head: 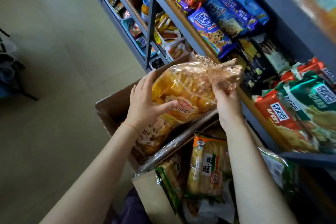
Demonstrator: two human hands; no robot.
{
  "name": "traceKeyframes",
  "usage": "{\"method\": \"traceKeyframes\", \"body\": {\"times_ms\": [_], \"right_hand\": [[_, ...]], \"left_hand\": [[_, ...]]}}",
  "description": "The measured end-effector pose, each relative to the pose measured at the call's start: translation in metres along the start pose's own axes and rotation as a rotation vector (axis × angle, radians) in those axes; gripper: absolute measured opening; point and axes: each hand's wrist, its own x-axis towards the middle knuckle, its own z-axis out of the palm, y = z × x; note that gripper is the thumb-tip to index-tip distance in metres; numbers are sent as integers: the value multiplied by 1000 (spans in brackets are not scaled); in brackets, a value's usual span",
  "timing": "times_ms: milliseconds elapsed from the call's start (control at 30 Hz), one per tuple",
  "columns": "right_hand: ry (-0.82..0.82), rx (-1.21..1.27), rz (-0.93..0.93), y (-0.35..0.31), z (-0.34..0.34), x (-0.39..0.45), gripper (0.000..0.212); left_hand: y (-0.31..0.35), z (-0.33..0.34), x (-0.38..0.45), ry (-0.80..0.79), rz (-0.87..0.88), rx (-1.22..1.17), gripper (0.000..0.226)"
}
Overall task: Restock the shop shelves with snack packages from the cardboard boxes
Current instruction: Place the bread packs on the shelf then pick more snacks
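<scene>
A large clear bag of yellow snacks (189, 91) hangs above the far cardboard box (112, 103), close to the shelf edge. My left hand (145, 102) holds its left side, thumb across the front label. My right hand (227, 100) grips the crinkled top end of the bag. Another clear bag of snacks (154, 140) lies in that far box below. The near cardboard box (149, 194) holds rice-cracker packs (207, 165) with green edges.
Grey metal shelves (183, 23) run along the right, filled with blue biscuit packs (212, 32), dark packs (258, 63) and red and green packs (298, 114). Beige floor (54, 60) lies to the left. A dark frame (11, 71) stands at the far left.
</scene>
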Motion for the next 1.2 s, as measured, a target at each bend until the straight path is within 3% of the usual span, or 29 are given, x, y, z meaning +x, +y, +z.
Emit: {"method": "traceKeyframes", "body": {"times_ms": [100,200,267,333,433,533,600,733,867,1000,1100,1200], "right_hand": [[67,167,13,-10,-30,-16,34],[88,195,-35,-14,-68,-31,26],[83,185,-46,-11,-96,-45,24],[78,199,-44,-4,-127,-66,29],[85,303,-42,16,-187,-105,19],[98,356,-88,44,-260,-155,42],[125,361,-113,68,-314,-194,53],[197,396,-115,126,-412,-276,49],[223,417,-139,163,-492,-352,67],[439,410,-241,187,-573,-427,41],[511,381,-310,209,-623,-473,33],[523,396,-351,231,-661,-507,42]], "left_hand": [[25,-6,-10,-134,-28,-223,106],[60,-12,-26,-274,-86,-312,79],[88,-6,-45,-506,-165,-494,63],[116,10,-74,-678,-195,-647,61],[152,48,-125,-654,-191,-694,53],[183,94,-184,-636,-176,-724,54],[210,126,-226,-614,-188,-778,42],[265,194,-306,-700,-170,-820,43],[326,256,-373,-803,-54,-745,46],[390,308,-427,-908,229,-647,90],[437,347,-463,-988,436,-559,83],[470,386,-496,-1065,517,-528,81]]}}
